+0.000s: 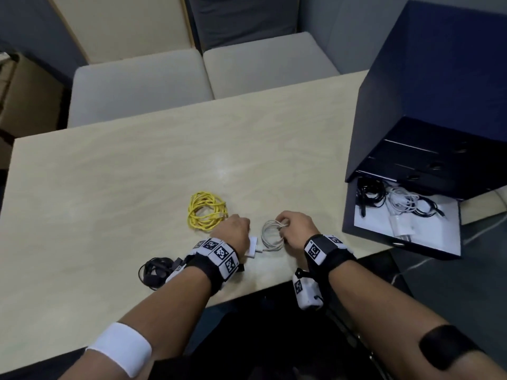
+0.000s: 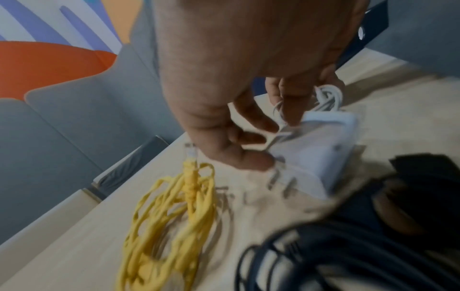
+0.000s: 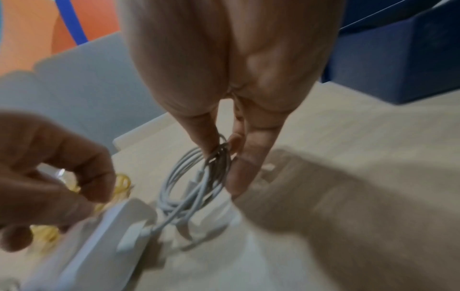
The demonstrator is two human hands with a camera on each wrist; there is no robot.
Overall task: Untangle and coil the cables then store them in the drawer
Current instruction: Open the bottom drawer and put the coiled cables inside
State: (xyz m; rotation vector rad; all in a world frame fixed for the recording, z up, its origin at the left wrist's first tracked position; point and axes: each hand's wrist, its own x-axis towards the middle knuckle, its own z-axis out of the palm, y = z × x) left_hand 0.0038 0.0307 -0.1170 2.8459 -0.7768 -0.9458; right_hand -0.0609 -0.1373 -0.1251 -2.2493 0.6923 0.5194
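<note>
A white cable coil lies near the table's front edge, and my right hand pinches its top strands between thumb and fingers. The cable runs to a white charger on the table. My left hand has its fingers curled round the charger's cable end, the thumb against its side. A coiled yellow cable lies just left of that hand. A black cable bundle sits by my left wrist. The open drawer at the right holds several black and white cables.
The drawer belongs to a dark blue drawer unit on the table's right end. Two grey seats stand behind the far edge. Bare tabletop spreads to the left and far side.
</note>
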